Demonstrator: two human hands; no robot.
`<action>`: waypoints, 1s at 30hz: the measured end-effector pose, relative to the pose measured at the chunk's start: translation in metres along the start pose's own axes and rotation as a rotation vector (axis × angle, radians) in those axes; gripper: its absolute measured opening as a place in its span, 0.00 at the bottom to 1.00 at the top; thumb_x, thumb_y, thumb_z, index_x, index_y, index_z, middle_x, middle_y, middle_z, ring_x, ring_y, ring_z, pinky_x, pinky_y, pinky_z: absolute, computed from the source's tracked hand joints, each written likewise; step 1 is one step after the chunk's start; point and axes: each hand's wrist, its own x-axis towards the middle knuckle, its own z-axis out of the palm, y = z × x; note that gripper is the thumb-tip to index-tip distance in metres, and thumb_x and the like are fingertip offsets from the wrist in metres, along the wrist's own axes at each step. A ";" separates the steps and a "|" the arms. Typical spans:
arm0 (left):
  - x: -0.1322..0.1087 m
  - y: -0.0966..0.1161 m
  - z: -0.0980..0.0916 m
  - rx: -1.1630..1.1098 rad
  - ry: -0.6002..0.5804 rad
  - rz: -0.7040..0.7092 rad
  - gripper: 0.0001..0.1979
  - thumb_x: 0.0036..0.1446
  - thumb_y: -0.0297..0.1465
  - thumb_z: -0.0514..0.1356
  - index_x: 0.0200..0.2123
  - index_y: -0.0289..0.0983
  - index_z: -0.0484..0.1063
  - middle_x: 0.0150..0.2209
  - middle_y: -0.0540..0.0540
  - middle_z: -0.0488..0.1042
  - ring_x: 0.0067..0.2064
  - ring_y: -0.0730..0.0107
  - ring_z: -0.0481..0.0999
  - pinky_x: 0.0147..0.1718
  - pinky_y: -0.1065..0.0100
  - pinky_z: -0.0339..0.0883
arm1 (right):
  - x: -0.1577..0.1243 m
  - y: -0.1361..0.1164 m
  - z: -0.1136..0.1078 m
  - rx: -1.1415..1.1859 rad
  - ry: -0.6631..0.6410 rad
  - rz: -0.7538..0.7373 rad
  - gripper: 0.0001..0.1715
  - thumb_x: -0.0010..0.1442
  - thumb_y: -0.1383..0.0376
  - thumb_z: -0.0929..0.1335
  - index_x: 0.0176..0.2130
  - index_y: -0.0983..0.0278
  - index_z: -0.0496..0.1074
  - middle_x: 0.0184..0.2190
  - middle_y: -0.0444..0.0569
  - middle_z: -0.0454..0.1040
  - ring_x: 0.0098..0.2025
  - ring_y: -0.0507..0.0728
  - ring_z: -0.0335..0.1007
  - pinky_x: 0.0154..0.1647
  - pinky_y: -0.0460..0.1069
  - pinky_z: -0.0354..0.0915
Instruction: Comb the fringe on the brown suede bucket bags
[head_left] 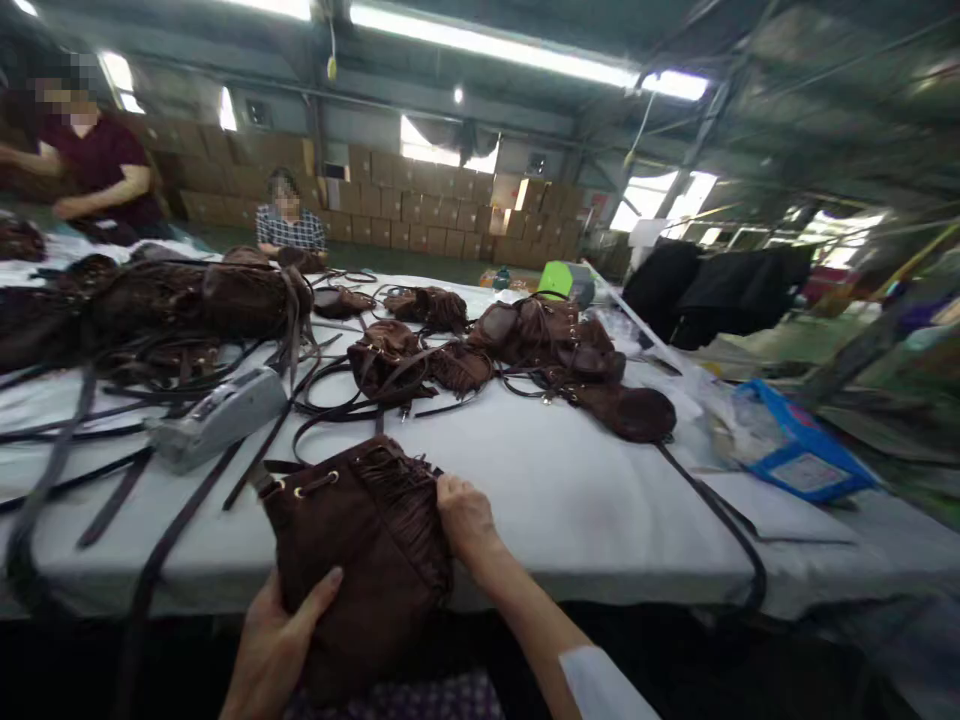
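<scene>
A dark brown fringed handbag point(352, 570) is held up at the table's front edge, tilted, with metal eyelets and a cord along its upper rim. My left hand point(281, 635) grips its lower left side, thumb lying across the front panel. At the upper right corner, beside the fringe, the fingers of my right hand point(466, 515) are closed on the bag's edge. Both hands' far fingers are partly hidden. Just beyond lie more brown fringed bags point(390, 360) with their straps.
On the white-covered table point(555, 500) are a grey tape dispenser point(217, 420), a heap of brown bags point(187, 300), a round brown pouch point(637, 412) with a long strap, and a blue package point(810, 450). Two people point(97, 170) are across the table. Cartons point(420, 210) line the back wall.
</scene>
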 end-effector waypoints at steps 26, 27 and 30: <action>0.035 0.019 -0.031 -0.249 0.046 -0.257 0.22 0.49 0.28 0.65 0.50 0.34 0.70 0.38 0.42 0.80 0.39 0.56 0.80 0.36 0.64 0.76 | -0.053 0.059 -0.038 1.241 -0.665 0.113 0.27 0.49 0.48 0.72 0.19 0.68 0.66 0.11 0.38 0.59 0.12 0.44 0.50 0.12 0.41 0.44; 0.039 0.018 -0.036 -0.242 0.052 -0.265 0.21 0.49 0.28 0.65 0.49 0.34 0.70 0.38 0.42 0.80 0.40 0.56 0.80 0.36 0.64 0.76 | -0.059 0.061 -0.040 1.226 -0.690 0.140 0.27 0.49 0.48 0.73 0.20 0.68 0.67 0.12 0.37 0.60 0.12 0.44 0.50 0.12 0.40 0.44; 0.045 0.015 -0.044 -0.213 0.064 -0.264 0.18 0.50 0.28 0.65 0.46 0.33 0.71 0.40 0.41 0.80 0.40 0.56 0.80 0.35 0.64 0.77 | -0.074 0.067 -0.056 1.375 -0.571 0.233 0.24 0.51 0.48 0.72 0.31 0.68 0.71 0.12 0.34 0.58 0.12 0.43 0.45 0.12 0.40 0.43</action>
